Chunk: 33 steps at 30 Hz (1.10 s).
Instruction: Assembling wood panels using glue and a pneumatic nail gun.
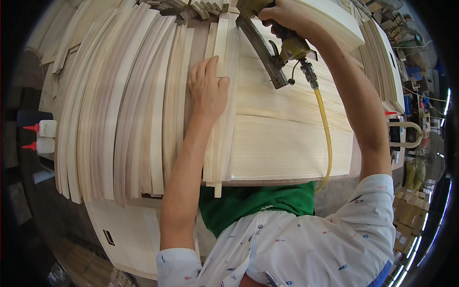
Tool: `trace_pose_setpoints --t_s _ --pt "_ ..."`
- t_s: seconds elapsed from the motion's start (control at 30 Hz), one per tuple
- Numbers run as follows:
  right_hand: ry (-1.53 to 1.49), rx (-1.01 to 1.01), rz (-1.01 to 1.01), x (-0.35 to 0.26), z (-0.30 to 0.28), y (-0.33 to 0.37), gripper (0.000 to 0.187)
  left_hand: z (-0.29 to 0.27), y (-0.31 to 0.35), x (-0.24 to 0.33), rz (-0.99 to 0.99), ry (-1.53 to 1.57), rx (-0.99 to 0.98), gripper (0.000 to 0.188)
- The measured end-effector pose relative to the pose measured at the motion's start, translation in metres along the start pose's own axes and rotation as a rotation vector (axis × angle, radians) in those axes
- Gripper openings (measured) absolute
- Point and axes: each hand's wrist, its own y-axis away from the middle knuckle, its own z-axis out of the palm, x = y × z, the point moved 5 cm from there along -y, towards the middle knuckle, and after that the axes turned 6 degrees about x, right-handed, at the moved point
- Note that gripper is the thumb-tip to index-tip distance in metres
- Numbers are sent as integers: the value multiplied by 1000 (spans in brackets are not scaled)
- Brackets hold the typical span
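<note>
My right hand (pixel 291 19) is closed round the handle of a yellow-green air nail gun (pixel 292 48) at the top of the view. Its dark magazine (pixel 262 50) slants over the wide pale wood panel (pixel 287 143), and the nose lies near the panel's far left corner. From the grip's base a yellow air hose (pixel 326 124) runs down toward me. My left hand (pixel 209 91) lies on narrow wood strips (pixel 217 148) along the panel's left edge, fingers stretched forward and thumb apart. The near end of one strip juts past the panel's front edge.
Long wood boards (pixel 122 105) stand in a row left of my hand. More stacked boards (pixel 382 71) are at the right. White glue bottles (pixel 46 136) with red tips sit at the far left. A fan (pixel 420 48) and cardboard boxes (pixel 409 210) appear along the right.
</note>
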Motion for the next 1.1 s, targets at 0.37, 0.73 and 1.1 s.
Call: trace_pose_setpoints --t_s 0.37,0.73,1.1 --pt "74 -28 -58 0 10 65 27 1 -1 -4 17 -28 34 54" --pt "22 -41 -97 -4 8 111 27 0 -1 -7 51 11 89 42" --pt "62 -70 -55 -5 18 135 25 2 0 -11 75 21 107 43"
